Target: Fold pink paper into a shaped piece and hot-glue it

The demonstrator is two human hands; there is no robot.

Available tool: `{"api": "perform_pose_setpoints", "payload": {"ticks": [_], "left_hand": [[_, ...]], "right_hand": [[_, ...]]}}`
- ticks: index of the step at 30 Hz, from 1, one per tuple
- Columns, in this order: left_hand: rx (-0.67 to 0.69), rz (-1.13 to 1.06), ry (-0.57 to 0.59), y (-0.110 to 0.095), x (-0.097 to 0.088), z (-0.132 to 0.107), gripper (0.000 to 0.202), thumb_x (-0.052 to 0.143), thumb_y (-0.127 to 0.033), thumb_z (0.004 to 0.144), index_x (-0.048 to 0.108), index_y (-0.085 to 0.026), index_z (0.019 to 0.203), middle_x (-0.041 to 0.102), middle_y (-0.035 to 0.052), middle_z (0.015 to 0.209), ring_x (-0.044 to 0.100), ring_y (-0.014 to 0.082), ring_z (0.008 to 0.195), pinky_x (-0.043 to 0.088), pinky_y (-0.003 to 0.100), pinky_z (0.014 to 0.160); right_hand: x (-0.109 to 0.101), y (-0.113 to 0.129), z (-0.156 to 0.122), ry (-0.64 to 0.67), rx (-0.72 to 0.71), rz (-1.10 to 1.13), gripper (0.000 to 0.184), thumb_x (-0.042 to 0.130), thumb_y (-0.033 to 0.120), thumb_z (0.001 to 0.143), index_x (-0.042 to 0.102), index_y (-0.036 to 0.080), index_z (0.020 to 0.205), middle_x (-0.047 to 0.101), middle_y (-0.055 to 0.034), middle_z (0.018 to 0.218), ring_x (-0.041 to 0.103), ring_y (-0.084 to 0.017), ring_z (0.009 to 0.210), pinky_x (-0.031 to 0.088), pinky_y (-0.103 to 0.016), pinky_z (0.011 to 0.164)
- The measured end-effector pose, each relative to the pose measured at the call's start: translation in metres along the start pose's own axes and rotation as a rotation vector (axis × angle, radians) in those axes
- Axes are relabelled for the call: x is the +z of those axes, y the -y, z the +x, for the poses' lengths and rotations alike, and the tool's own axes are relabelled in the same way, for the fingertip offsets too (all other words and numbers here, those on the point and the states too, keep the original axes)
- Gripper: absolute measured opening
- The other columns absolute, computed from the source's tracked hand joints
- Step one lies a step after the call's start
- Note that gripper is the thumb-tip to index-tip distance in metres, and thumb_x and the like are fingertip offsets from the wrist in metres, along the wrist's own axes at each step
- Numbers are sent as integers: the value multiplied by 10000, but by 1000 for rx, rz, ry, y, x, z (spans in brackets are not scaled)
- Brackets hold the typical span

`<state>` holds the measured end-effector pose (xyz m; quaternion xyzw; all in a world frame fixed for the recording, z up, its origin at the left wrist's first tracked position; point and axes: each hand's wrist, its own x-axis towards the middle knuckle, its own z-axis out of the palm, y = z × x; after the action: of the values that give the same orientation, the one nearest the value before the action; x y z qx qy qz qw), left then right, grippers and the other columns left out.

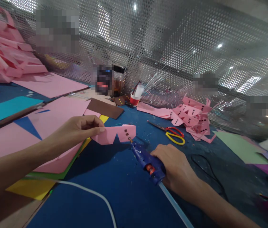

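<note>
Between thumb and fingers, my left hand [86, 129] pinches one end of a pink paper strip [107, 135]. The strip has a V-shaped notch in its lower edge and small dark squares near its right end. My right hand [174, 167] is wrapped round a blue glue gun [145, 158], with a long glue stick [174, 202] coming out of its rear. The gun's nozzle is at the strip's lower right part, by the dark squares; whether it touches the paper I cannot tell. My right fingers are partly hidden behind the gun.
Scissors [175, 134] with red and yellow handles lie beyond my right hand. Pink dotted strips [195, 118] are heaped at the back right. A red-and-white cup [135, 98] and a jar [118, 80] stand by the perforated metal screen. A white cable [93, 191] crosses the front.
</note>
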<state>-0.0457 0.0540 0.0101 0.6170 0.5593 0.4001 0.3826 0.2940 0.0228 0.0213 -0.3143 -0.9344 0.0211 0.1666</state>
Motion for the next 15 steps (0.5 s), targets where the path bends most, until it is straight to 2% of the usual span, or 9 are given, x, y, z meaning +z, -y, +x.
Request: {"api": "perform_pose_setpoints", "payload": {"ticks": [15], "left_hand": [[9, 8, 30, 1, 0, 1, 308, 718, -490, 783, 671, -196, 861, 657, -14, 782, 568, 146, 740, 418, 263, 678]], "right_hand": [[2, -1, 1, 4, 8, -23, 139, 568, 160, 888, 575, 174, 1026, 644, -66, 937, 525, -206, 790, 293, -334, 706]]}}
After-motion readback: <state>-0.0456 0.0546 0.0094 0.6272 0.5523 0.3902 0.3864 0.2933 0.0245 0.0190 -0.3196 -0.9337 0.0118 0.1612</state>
